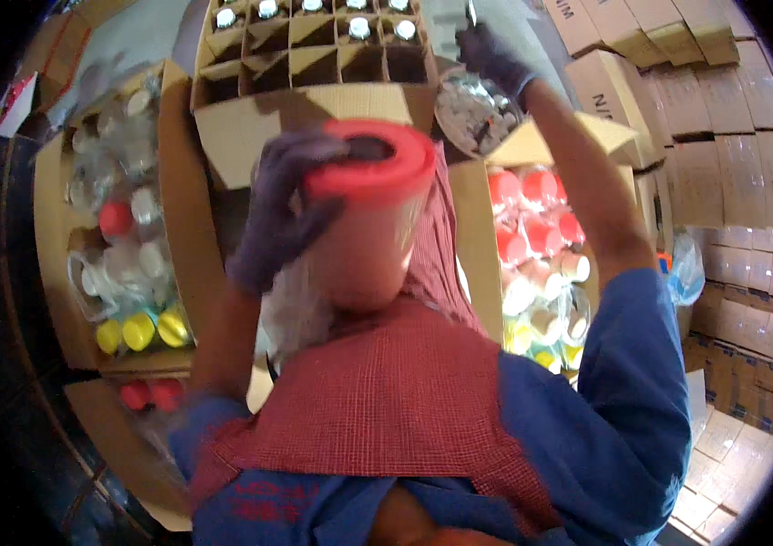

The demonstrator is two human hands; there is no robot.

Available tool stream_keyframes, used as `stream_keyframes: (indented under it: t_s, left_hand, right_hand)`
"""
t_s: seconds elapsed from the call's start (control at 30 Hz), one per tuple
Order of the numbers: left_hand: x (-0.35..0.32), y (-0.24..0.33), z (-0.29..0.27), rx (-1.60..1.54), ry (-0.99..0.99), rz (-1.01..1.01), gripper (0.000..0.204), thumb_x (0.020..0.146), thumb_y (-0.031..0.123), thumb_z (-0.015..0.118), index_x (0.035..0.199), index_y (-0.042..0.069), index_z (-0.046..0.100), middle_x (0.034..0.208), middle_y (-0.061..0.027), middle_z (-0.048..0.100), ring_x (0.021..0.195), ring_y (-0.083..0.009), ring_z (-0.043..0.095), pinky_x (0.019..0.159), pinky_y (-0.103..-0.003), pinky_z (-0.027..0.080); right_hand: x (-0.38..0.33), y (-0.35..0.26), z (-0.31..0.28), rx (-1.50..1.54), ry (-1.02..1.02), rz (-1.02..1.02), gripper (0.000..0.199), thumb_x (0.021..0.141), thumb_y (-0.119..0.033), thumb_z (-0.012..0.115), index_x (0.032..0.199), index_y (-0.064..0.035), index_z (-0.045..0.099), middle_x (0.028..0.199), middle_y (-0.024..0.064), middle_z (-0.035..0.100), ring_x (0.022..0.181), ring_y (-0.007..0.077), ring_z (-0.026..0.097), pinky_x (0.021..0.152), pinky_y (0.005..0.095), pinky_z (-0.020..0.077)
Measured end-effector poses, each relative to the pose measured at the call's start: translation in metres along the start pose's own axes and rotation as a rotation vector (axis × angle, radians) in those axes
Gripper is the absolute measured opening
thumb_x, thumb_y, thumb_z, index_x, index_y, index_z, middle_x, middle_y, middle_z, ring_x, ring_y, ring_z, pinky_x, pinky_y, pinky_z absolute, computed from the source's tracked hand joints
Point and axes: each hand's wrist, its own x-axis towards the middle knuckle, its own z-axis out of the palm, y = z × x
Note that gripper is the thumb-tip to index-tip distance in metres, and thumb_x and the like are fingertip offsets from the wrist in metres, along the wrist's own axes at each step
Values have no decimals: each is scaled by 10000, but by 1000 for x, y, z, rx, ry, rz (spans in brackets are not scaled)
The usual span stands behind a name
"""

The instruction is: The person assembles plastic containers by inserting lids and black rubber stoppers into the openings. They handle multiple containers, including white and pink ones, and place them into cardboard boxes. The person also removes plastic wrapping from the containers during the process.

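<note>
My left hand, in a grey-purple glove, is closed on a large jar held in front of my chest. The jar has a clear or pinkish body and a broad red lid with a dark round patch or opening on top. My fingers lie along the lid's left rim and side. My right hand, in a dark glove, is stretched far forward to the right. A thin pale, shiny thing sticks up from its fingers, too small to name. Just below that hand is a round tub of whitish pieces.
Ahead stands a divided carton with white-capped bottles in several cells. Open cartons of capped containers flank me: the left carton and the right carton. Stacked cardboard boxes line the right side.
</note>
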Motion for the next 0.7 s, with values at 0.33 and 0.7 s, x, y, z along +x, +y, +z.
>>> stream_keyframes:
  t_s: [0.33,0.7]
  left_hand:
    - [41,-49,24,-86,163,-45,454,763,531,643,993,142,599,1062,-88,604,961,-305,544,872,-526,461]
    - [0,-27,3,30,163,-440,462,782,491,619,947,60,601,938,-142,626,913,-326,593,838,-462,479]
  right_hand:
    - [182,159,198,-277,-261,149,395,939,-373,469,1156,-42,470,1057,263,631,1019,418,602,861,511,453]
    - [90,95,113,772,-221,11,593,957,-477,412,1263,18,522,1137,122,639,1041,183,598,930,340,455]
